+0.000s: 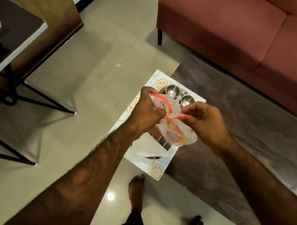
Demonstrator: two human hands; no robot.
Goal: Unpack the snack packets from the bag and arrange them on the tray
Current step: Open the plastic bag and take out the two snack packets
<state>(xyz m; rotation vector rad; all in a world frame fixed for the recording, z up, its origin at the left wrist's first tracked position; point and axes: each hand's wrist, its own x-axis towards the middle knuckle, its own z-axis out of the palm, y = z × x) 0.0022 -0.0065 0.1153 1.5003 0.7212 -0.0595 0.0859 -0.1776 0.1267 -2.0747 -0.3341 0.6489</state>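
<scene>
A thin translucent bag [178,131] with an orange-red rim hangs in the air above the tray [155,170]. Colourful snack packets show faintly through its plastic. My left hand [146,112] is shut on the bag's left rim, its fingers curled partly into the mouth. My right hand [206,121] pinches the right rim, and the mouth is stretched between both hands. The tray is white with gold flower patterns and sits on the left end of a dark coffee table [254,138], overhanging its edge. The middle of the tray is hidden behind the bag and my hands.
Two small steel bowls [172,90] [187,100] stand at the tray's far end, and a folded white paper [148,147] lies near its front. A maroon sofa [250,31] stands behind the table. A dark side table [11,36] with black metal legs is at left. My bare feet [136,192] are on the tiled floor.
</scene>
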